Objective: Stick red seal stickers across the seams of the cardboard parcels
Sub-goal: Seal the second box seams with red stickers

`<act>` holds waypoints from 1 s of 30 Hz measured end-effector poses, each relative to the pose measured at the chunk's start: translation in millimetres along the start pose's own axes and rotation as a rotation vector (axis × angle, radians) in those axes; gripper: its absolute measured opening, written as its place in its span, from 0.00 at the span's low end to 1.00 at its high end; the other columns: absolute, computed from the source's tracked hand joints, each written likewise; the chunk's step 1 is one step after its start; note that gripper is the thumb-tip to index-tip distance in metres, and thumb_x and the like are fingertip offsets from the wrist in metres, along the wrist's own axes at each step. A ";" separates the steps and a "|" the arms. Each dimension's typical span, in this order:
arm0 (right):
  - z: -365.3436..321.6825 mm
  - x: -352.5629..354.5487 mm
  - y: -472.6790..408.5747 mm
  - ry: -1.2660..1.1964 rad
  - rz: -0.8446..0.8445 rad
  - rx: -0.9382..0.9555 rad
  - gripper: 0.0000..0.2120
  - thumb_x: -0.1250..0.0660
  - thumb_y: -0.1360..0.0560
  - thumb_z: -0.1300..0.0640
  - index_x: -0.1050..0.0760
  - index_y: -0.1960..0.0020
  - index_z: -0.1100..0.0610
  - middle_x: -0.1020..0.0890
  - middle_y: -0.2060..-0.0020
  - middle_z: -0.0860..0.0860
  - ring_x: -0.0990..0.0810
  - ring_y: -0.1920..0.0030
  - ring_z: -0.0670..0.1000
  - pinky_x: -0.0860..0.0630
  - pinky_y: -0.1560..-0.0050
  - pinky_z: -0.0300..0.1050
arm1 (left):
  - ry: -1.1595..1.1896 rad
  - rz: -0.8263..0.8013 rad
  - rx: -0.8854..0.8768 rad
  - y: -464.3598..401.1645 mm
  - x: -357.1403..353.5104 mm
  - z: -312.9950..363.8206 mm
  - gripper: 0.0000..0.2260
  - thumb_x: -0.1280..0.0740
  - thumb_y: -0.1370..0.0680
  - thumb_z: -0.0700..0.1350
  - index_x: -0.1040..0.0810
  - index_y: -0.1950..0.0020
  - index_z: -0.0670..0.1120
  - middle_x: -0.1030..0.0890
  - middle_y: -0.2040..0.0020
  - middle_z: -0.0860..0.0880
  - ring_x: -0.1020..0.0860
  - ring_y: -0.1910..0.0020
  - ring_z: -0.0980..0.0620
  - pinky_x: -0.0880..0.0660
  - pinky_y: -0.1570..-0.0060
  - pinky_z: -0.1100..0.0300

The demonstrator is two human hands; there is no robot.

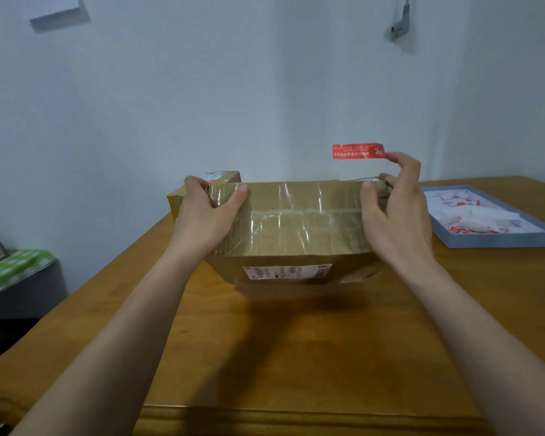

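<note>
A brown cardboard parcel (293,225), wrapped in clear tape with a white label on its near side, is held just above the wooden table (296,357). My left hand (205,215) grips its far left corner, thumb on top. My right hand (394,212) grips the far right corner with thumb and lower fingers. A red seal sticker (358,151) stands out to the left from the raised fingertip of that same hand, above the parcel.
A second, smaller cardboard box (208,180) sits behind the parcel on the left. A shallow blue tray (497,240) with white and red sticker backings lies at the right. A green box (16,269) rests on a low dark stand left of the table.
</note>
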State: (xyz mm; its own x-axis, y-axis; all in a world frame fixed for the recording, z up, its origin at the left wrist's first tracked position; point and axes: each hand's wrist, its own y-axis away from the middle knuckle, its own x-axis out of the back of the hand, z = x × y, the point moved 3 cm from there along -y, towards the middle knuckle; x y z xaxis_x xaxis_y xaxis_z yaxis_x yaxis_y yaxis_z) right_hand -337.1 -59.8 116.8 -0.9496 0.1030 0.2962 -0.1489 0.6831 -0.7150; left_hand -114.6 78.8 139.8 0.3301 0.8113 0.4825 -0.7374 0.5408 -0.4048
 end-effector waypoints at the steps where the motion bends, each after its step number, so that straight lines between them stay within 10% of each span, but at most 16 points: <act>1: -1.9 1.4 -5.8 0.025 -0.020 -0.002 0.20 0.43 0.21 0.48 0.45 0.32 0.45 0.24 0.39 0.56 0.26 0.39 0.56 0.27 0.45 0.54 | -0.041 -0.014 0.012 -1.2 0.5 2.7 0.25 0.36 0.25 0.63 0.38 0.39 0.48 0.26 0.48 0.51 0.24 0.50 0.48 0.26 0.54 0.53; 5: -0.8 -1.4 -21.6 0.138 -0.203 -0.081 0.19 0.45 0.20 0.47 0.43 0.31 0.49 0.23 0.57 0.55 0.23 0.46 0.59 0.25 0.48 0.56 | -0.283 -0.112 0.066 -8.8 -5.8 -0.1 0.31 0.39 0.23 0.63 0.39 0.31 0.42 0.26 0.43 0.46 0.25 0.44 0.43 0.26 0.48 0.50; 8: 6.2 -5.1 -25.7 0.196 -0.241 -0.133 0.19 0.44 0.20 0.46 0.37 0.32 0.51 0.22 0.50 0.57 0.25 0.42 0.60 0.26 0.45 0.57 | -0.380 -0.145 0.049 -14.5 -11.6 -6.2 0.34 0.39 0.23 0.63 0.39 0.27 0.40 0.27 0.33 0.43 0.27 0.37 0.42 0.27 0.45 0.51; 15: -3.7 -9.1 -35.2 0.119 -0.140 0.045 0.10 0.38 0.21 0.51 0.23 0.46 0.56 0.20 0.48 0.50 0.27 0.47 0.47 0.33 0.49 0.42 | -0.459 -0.058 -0.101 -18.2 -9.8 6.0 0.22 0.37 0.22 0.59 0.26 0.42 0.41 0.25 0.49 0.47 0.28 0.56 0.50 0.28 0.56 0.54; 19: -13.0 -19.8 -49.7 -0.054 -0.252 -0.057 0.08 0.33 0.24 0.49 0.20 0.54 0.53 0.18 0.53 0.47 0.21 0.48 0.47 0.27 0.47 0.45 | -0.222 -0.031 -0.264 -22.7 -11.8 26.9 0.14 0.32 0.23 0.54 0.23 0.45 0.46 0.23 0.49 0.53 0.26 0.57 0.55 0.32 0.58 0.63; 24: -24.1 -37.9 -59.3 -0.211 -0.308 -0.083 0.09 0.29 0.27 0.48 0.19 0.58 0.54 0.17 0.61 0.47 0.20 0.58 0.44 0.25 0.54 0.39 | 0.202 -0.397 -0.103 -31.7 -29.3 27.2 0.14 0.29 0.27 0.56 0.19 0.55 0.45 0.16 0.58 0.48 0.22 0.65 0.54 0.25 0.63 0.60; 30: -18.2 -54.5 -57.6 -0.404 -0.310 -0.149 0.10 0.26 0.29 0.49 0.18 0.59 0.57 0.16 0.63 0.53 0.17 0.57 0.53 0.21 0.48 0.57 | 0.461 -0.428 -0.021 -33.4 -32.1 15.0 0.16 0.27 0.32 0.53 0.21 0.56 0.41 0.17 0.59 0.44 0.25 0.70 0.56 0.28 0.67 0.64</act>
State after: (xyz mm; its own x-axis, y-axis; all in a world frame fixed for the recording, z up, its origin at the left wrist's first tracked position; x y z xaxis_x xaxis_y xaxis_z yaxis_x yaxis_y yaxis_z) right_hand -271.8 -91.6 153.3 -0.9022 -0.3870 0.1905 -0.4266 0.7353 -0.5266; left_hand -109.3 31.4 149.5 0.8169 0.5322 0.2224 -0.4739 0.8391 -0.2671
